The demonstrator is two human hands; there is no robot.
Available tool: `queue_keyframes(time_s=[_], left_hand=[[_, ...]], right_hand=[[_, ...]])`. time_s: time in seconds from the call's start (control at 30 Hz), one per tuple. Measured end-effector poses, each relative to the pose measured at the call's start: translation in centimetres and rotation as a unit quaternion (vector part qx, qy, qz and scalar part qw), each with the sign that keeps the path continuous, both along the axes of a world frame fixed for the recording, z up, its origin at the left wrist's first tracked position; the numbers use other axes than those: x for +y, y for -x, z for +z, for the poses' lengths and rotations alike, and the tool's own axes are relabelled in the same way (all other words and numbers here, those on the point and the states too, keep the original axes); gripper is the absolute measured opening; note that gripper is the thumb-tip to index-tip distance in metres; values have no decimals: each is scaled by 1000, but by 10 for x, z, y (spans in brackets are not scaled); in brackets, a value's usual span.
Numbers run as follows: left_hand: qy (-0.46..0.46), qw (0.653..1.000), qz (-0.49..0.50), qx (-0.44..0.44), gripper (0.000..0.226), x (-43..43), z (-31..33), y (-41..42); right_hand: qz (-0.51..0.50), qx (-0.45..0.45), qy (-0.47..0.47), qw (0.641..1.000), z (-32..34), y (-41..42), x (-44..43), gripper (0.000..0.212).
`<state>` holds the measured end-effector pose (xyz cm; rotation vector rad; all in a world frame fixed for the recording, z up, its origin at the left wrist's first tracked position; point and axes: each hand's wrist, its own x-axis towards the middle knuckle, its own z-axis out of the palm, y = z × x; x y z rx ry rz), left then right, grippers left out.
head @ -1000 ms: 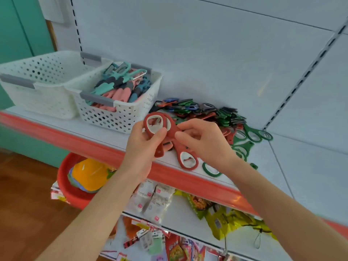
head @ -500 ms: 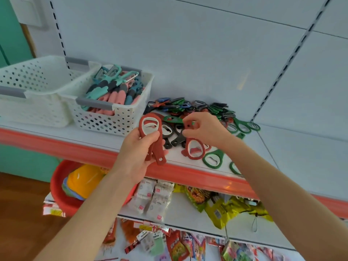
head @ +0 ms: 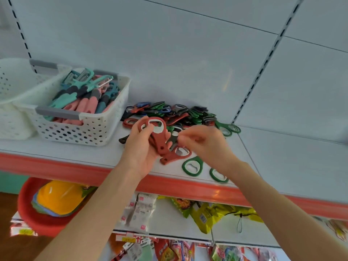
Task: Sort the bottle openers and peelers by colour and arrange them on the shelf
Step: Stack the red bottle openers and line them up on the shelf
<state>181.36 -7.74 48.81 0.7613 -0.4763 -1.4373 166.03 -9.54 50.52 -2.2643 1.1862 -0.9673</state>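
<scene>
left hand [head: 139,153] is up in front of the white metal shelf with the red-orange front strip [head: 56,151], fingers and thumb curled round a stack of red plastic bottle openers [head: 159,137]. at least two there, oval heads overlapping, handles running down across the palm; the exact count is buried in the stack. right hand [head: 204,142] is just beside it and blurred, fingers bent, tips at a black bottle opener [head: 172,140] between the two hands; cannot tell whether it pinches that one or only touches it. under the hands, one more red bottle opener [head: 169,158] lies flat on the shelf. at the front edge, count two: a green plastic bottle opener [head: 185,166] and a second green opener [head: 213,176], near each other, not touching. behind the hands, against the back panel, sits a heap of mixed bottle openers [head: 169,112] in green, black, red and blue, too many and too tangled to count. to the left, two baskets side by side: a white perforated plastic basket with grey handles [head: 94,129] piled with teal, pink and dark-handled peelers [head: 81,98], too overlapped to count, and a second white basket [head: 15,91] touching its left side.
</scene>
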Motion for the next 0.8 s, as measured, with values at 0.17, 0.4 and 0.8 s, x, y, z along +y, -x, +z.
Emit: queue_keyframes(time_s=[0.17, 0.4, 0.8], left_hand=[[-15, 1000, 4, -23, 30, -6, 2, 0], [-13, 997, 2, -75, 35, -15, -1, 4], [10, 997, 27, -70, 32, -24, -2, 24]], right_hand=[[-172, 228, -91, 954, -11, -10, -39, 45], [-161, 108, -165, 967, 3, 27, -48, 24], [-127, 81, -77, 986, 8, 18, -51, 25]])
